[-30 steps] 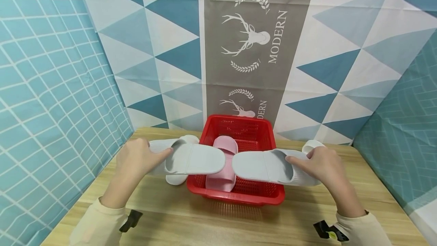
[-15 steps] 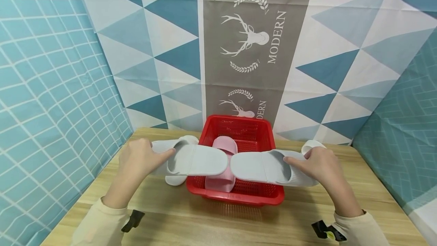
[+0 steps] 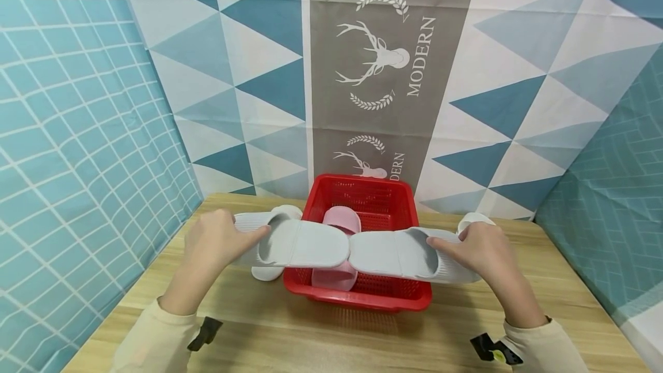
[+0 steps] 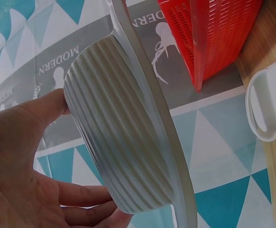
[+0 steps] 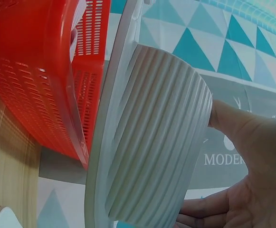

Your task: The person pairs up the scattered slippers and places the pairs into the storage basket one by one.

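My left hand (image 3: 214,243) grips a grey slipper (image 3: 300,243) by its ribbed strap (image 4: 114,142), thumb tucked inside the strap. My right hand (image 3: 479,246) holds a matching grey slipper (image 3: 393,252) the same way, its strap (image 5: 157,137) filling the right wrist view. Both slippers hover level over a red mesh basket (image 3: 362,298), heels meeting above its middle. A pink slipper (image 3: 339,220) lies inside the basket, partly hidden beneath them.
A white slipper (image 3: 269,272) lies on the wooden table (image 3: 311,338) left of the basket, under my left hand's slipper. Another white slipper (image 3: 471,220) sits behind my right hand. Patterned curtains close in the table on three sides.
Both hands have drawn inward, bringing the two grey slippers together until their heels touch over the basket.
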`<state>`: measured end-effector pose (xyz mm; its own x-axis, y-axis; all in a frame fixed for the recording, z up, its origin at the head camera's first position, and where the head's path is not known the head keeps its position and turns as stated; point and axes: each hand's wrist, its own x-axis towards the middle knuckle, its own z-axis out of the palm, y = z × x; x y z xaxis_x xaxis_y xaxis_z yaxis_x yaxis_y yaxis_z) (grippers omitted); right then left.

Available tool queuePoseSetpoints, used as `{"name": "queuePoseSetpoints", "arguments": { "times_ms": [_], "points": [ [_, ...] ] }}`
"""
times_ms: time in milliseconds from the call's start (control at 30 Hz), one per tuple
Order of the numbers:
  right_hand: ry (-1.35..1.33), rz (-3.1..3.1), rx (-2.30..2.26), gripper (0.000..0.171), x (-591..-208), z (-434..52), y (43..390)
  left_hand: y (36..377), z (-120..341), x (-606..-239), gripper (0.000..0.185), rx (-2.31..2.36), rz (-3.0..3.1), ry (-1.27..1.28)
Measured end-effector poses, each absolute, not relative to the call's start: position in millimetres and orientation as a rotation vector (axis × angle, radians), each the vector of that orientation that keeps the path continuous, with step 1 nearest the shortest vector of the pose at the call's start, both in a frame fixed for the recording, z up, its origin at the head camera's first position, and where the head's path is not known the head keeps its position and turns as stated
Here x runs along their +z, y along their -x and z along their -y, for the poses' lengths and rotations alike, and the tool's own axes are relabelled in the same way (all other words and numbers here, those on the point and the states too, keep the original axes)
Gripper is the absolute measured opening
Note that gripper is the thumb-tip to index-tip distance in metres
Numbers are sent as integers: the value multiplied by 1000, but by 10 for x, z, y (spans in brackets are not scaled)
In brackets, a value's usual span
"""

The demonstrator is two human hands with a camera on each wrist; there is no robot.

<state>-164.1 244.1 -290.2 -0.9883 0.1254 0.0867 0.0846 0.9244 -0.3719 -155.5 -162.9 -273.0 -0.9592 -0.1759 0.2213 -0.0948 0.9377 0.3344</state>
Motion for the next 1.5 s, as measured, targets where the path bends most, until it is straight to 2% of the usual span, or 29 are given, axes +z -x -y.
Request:
{"name": "queuePoseSetpoints", "arguments": {
  "times_ms": [1500],
  "points": [
    [154,2932,556,52,-2832,-2124,1660,1483,1418,-2671,59,-330,2724,-225]
  ]
}}
